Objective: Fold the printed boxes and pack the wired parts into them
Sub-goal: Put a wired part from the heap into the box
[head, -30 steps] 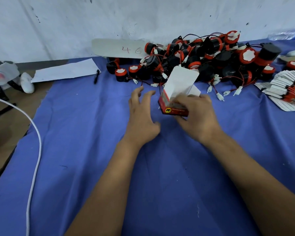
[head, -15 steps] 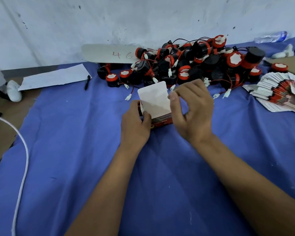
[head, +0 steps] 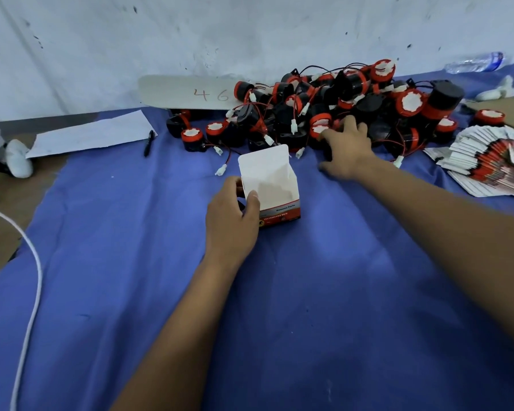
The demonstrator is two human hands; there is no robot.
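Head view shows a blue cloth [head: 309, 307] spread over the counter, and on it, in the middle, stands the printed box [head: 269, 188], upright with its top flap raised and its white inside open. The left hand [head: 232, 221] holds the box at its near left corner, thumb on the front wall and fingers curled round the side. Beyond the box and to its right, the right hand [head: 346, 149] lies with fingers spread and fairly straight at the near edge of the pile of wired parts [head: 339, 108], touching the black and red pieces there; whether it grips one cannot be told. Right of the box lies a fanned stack of flat boxes [head: 487, 164]. Left of the box, farther back, lie a black pen [head: 149, 143] and a white sheet [head: 95, 133]. Behind the pile a card marked 46 [head: 187, 91] leans at the wall.
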